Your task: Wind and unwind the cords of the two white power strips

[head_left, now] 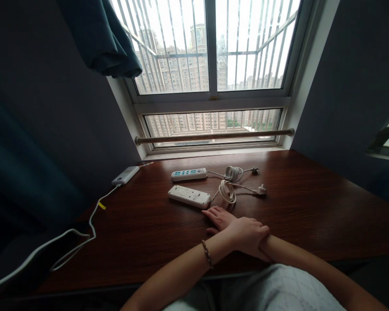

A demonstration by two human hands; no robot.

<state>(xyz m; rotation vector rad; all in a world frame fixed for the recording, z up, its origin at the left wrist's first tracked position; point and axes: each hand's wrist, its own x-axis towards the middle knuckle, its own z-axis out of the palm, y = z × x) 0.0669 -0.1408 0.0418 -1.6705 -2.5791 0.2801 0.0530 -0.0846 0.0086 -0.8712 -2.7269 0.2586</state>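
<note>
My arms are crossed on a dark wooden desk [311,207]. My right hand [218,217] lies flat on the wood with its fingers stretched out, empty. Its fingertips are just short of the near white power strip [189,195]. My left hand [246,235], with a braided bracelet at the wrist, lies over my right wrist with its fingers curled round it. A second power strip [189,174] with blue sockets lies farther back. Each strip has a coiled white cord [228,191] ending in a plug [262,189].
A white box-shaped device [125,175] sits at the desk's left back corner, and its white cable [90,224] trails off the left edge. Behind the desk are a barred window [210,65] and a wooden rail [214,136]. A dark curtain [100,39] hangs at upper left.
</note>
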